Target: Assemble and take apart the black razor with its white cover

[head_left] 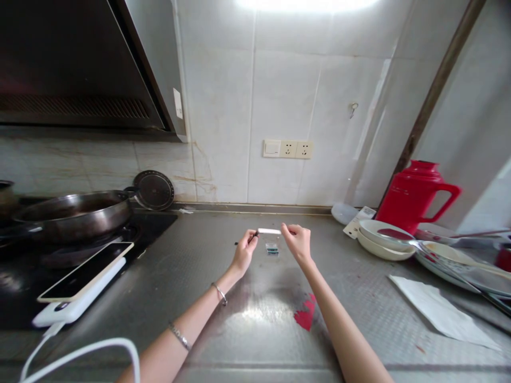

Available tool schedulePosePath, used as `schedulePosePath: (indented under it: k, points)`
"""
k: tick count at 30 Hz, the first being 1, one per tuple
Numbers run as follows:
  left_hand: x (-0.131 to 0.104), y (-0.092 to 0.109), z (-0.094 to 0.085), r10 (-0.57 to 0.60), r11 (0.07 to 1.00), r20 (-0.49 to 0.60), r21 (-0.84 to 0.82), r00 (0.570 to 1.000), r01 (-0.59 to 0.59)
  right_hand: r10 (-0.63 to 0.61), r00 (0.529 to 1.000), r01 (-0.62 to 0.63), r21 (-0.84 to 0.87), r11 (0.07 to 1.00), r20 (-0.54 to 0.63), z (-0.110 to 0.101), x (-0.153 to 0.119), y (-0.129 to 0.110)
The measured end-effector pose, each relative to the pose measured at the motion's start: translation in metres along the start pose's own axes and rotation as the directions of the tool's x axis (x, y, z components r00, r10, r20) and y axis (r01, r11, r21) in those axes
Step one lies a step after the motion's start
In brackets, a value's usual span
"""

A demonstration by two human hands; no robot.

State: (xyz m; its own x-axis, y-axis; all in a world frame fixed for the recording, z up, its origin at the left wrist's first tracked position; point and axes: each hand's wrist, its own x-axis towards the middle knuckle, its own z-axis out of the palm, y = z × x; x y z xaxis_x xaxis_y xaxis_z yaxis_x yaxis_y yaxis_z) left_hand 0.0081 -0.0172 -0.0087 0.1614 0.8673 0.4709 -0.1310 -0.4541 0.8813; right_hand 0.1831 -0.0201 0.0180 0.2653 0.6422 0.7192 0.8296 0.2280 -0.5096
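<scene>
Your fingers on both hands are pinched shut on one small white strip (269, 231), the left hand (242, 254) at its dark left tip and the right hand (297, 240) at its right end, so the strip hangs level between them, raised a little above the bench (255, 319). Holding it by the two ends keeps its middle free and in plain sight, which I judge to be the reason for the grip.

Directly beneath the strip, a small clear packet (272, 248) with a bluish part lies flat on the bench, just in front of your hands and not touched by either.

Farther out, a red smear (305, 314) marks the steel beside your right forearm. To your right lie a sheet of white paper (439, 311), stacked plates (385, 239) with spoons, and a red jug (415, 194) near the wall. To your left, a phone (85, 271) rests on a white power bank (75, 300) with its cable trailing, beside a pan (74, 213) on the hob.
</scene>
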Motion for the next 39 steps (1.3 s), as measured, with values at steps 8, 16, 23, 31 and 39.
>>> schedulePosePath:
  k: [8,16,23,31,39]
  points:
    - [0.006,-0.003,-0.002,-0.046,0.997,-0.065,-0.068,0.997,0.041,0.28,0.952,-0.28,-0.021,0.96,0.12,-0.003,0.006,0.022]
    - [0.005,-0.008,-0.001,-0.173,0.979,-0.093,-0.128,0.98,0.161,0.239,0.765,-0.597,0.52,0.61,0.598,-0.008,-0.011,-0.037]
    - [0.004,-0.003,0.001,-0.194,0.971,-0.147,-0.168,0.97,0.168,-0.057,0.512,-0.857,0.514,0.024,0.857,-0.049,-0.041,-0.086]
    - [0.001,0.004,0.005,-0.153,0.982,-0.171,-0.136,0.973,0.13,0.036,0.495,-0.856,0.494,-0.155,0.868,-0.032,-0.073,-0.094]
    - [-0.002,0.002,0.007,-0.15,0.984,-0.168,-0.124,0.974,0.13,0.106,0.564,-0.805,0.574,-0.148,0.819,-0.036,-0.081,-0.098]
